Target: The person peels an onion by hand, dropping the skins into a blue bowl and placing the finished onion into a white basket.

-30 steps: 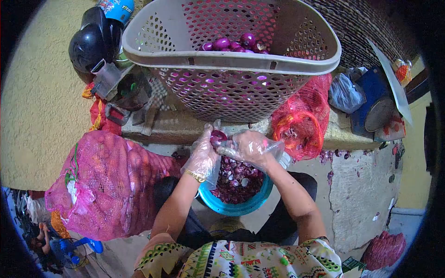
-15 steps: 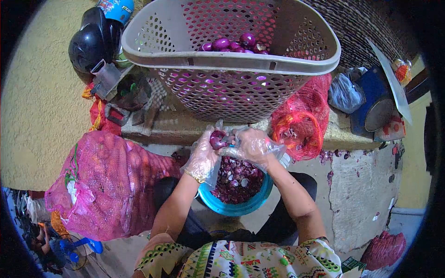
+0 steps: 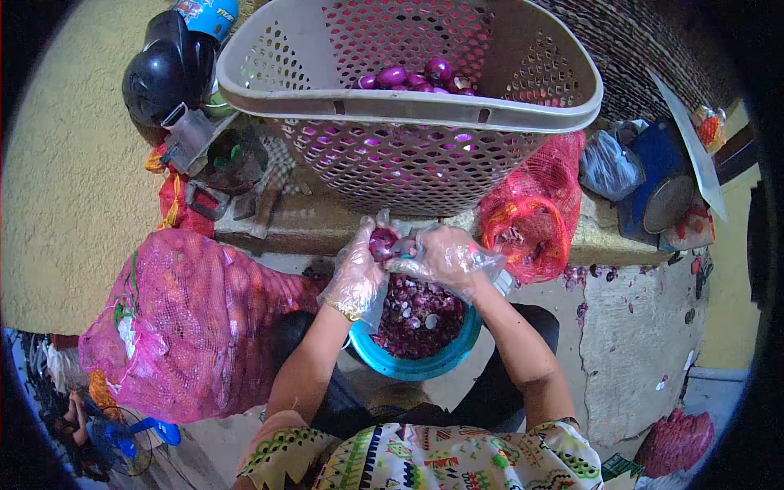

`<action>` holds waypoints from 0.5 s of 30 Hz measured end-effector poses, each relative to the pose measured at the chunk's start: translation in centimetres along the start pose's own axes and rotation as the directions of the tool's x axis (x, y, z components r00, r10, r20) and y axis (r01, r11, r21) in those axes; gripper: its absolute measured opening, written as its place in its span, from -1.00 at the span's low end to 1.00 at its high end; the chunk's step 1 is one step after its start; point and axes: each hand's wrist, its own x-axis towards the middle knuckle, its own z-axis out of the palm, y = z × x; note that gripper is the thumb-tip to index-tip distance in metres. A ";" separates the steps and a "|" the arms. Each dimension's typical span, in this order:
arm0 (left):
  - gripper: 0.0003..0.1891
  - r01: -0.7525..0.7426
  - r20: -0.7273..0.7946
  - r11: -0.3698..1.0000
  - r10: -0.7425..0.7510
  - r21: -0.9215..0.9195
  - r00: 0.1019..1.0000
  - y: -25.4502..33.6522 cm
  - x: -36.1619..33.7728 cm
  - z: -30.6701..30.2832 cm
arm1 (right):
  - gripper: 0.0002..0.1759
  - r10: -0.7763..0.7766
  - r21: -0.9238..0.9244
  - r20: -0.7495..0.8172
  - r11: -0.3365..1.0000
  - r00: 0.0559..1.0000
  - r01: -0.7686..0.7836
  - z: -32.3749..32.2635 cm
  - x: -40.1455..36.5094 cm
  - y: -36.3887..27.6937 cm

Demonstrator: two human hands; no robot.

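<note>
A red onion is gripped in my left hand, whose fingers curl around it inside a clear plastic glove. Close against its right side is my right hand, also gloved and closed. A short grey blade, apparently a small knife, shows at the right fingertips; its handle is hidden in the hand. Below both hands, between my knees, stands a turquoise basin with purple onion skins and scraps in it.
A tall perforated basket with peeled red onions stands on the ledge ahead. A full pink mesh sack is at left, a red mesh bag at right. A black helmet sits at upper left; another person's arm shows lower left.
The onion has turned slightly in my left hand and shifted a little. Both hands stay close together above the basin. The person at lower left has moved their arm.
</note>
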 end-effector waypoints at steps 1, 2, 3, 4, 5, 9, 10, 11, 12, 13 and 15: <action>-0.71 -0.003 -0.017 1.000 0.004 0.023 1.000 0.0 -0.4 0.5 | -0.32 0.022 0.077 -0.042 0.997 0.999 -0.019 -0.4 0.0 -0.2; -0.71 -0.006 -0.033 0.999 0.007 0.046 0.999 -0.1 -0.7 1.1 | -0.32 0.022 0.077 -0.042 0.997 0.999 -0.018 -0.3 0.0 -0.2; -0.71 -0.006 -0.033 0.999 0.007 0.046 0.999 -0.1 -1.0 1.6 | -0.29 0.021 0.060 -0.077 0.998 0.997 -0.016 -0.2 0.0 -0.2; -0.72 -0.001 -0.072 0.996 0.008 0.090 0.997 0.0 -1.2 2.0 | -0.26 0.020 0.043 -0.111 0.999 0.994 -0.015 -0.1 0.0 -0.2; -0.73 0.005 -0.111 0.991 0.010 0.134 0.994 0.0 -1.3 2.2 | -0.26 0.020 0.043 -0.111 0.999 0.994 -0.016 -0.1 0.0 -0.2; -0.73 -0.003 -0.051 0.995 0.008 0.099 0.999 -0.2 -0.5 0.9 | -0.28 0.025 0.058 -0.076 0.998 0.997 -0.020 0.2 0.0 -0.2; -0.73 -0.013 -0.048 0.996 0.017 0.092 0.999 -0.3 -0.5 1.0 | -0.29 0.034 0.072 -0.068 0.997 0.997 -0.029 0.3 0.0 -0.1; -0.73 -0.023 -0.044 0.996 0.026 0.085 0.999 -0.3 -0.6 1.1 | -0.29 0.034 0.072 -0.068 0.997 0.997 -0.029 0.3 0.0 -0.1; -0.73 -0.023 -0.044 0.996 0.027 0.086 0.999 -0.3 -0.6 1.0 | -0.30 0.033 0.060 -0.066 0.998 0.997 -0.029 0.4 0.0 0.0; -0.74 -0.043 -0.032 0.995 0.046 0.087 0.998 -0.3 -0.5 1.0 | -0.30 0.033 0.048 -0.063 0.998 0.997 -0.030 0.4 0.0 0.0; -0.74 -0.063 -0.018 0.994 0.065 0.087 0.998 -0.4 -0.2 0.7 | -0.31 0.037 0.047 -0.055 0.998 0.998 -0.035 0.4 0.0 -0.2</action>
